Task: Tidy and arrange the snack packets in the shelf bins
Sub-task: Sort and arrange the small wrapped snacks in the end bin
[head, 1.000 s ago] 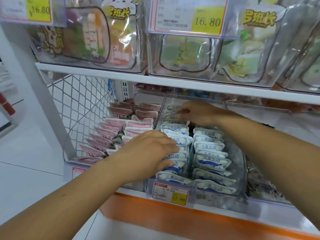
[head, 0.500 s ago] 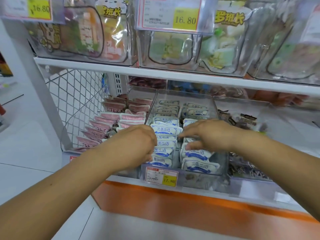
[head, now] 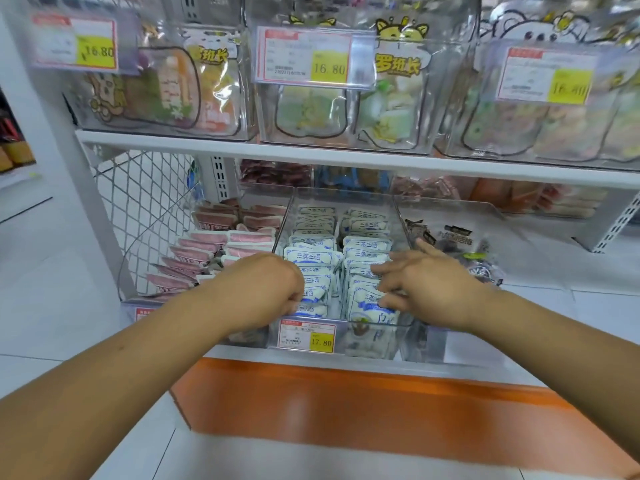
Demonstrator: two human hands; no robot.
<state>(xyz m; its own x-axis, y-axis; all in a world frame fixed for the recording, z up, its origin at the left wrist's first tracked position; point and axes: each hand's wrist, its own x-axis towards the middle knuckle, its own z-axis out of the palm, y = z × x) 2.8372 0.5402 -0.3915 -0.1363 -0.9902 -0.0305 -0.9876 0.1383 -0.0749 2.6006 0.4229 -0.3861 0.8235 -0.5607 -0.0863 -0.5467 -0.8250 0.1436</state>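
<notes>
On the lower shelf (head: pixel 554 271), the clear middle bin (head: pixel 346 197) holds blue-white packets (head: pixel 367 244) in 2 rows, where the left hand (head: pixel 265 289) curls over front ones (I cannot tell if it grips), the right hand (head: pixel 429 289) rests spread, and pressing both rows back gently should, I judge, stand them even.

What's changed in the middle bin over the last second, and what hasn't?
The right hand came forward from the back of the clear bin to the front of the right column of blue-and-white packets, fingers spread on them. The left hand stayed at the front of the left column, fingers curled down. Pink packets and the price tag look unchanged.
</notes>
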